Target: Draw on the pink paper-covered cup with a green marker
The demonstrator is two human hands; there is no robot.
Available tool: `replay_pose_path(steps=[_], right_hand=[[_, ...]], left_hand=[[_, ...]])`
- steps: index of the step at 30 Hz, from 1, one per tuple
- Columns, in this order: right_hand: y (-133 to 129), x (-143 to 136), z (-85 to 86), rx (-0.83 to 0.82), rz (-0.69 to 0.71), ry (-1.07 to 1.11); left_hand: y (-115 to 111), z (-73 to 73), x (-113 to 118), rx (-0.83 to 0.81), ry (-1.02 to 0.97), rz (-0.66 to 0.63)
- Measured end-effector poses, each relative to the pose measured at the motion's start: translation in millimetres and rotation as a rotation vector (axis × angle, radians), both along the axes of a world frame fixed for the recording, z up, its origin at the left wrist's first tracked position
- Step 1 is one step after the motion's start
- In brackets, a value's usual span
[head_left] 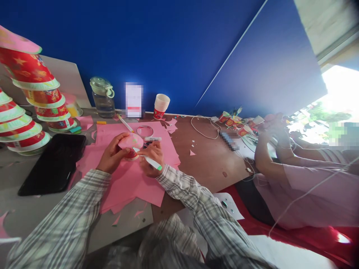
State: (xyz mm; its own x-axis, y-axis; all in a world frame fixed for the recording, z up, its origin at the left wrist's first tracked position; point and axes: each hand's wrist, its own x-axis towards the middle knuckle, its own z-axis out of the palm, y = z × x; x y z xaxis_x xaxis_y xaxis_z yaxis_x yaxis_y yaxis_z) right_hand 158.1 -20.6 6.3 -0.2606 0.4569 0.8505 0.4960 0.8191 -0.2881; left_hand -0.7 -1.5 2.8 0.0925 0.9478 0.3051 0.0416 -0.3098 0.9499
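My left hand [113, 154] is closed around a red paper cup [131, 155] with a round pink paper piece [131, 141] over its top. Greenish marks show on the pink piece. In my right hand [153, 158] is a white marker [153, 163] with a green end, its tip pointing at the cup. Both hands are above overlapping pink paper sheets [117, 186]. Just beyond the right hand lie a white capped marker [153, 139] and a ring of tape [145, 130].
Stacked red paper cups [49, 71] rise at the left beside a black phone [53, 164]. A lidded water bottle [103, 99] and nested cups [161, 104] stand along the blue partition [168, 48]. Another person's arms [269, 153] are at the right, near a white cable [206, 136].
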Motion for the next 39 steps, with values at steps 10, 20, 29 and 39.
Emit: replay_pose_path(steps=[10,20,29,39], right_hand=[[-1.8,-0.4,-0.6,-0.055,-0.023,-0.069],[-3.6,-0.5,2.6,-0.077,-0.006,-0.052],[-1.7,0.2,0.1,-0.099,-0.053,-0.137],[-0.4,1.8,-2.4,-0.039,0.009,-0.030]], left_hand=[[-1.2,3.4,1.2,-0.090,-0.054,0.015],[0.0,1.4,1.8,-0.084,-0.065,0.006],[-1.7,4.5,1.1,-0.072,-0.032,0.018],[0.6,0.5,0.5,-0.056,-0.028,0.009]])
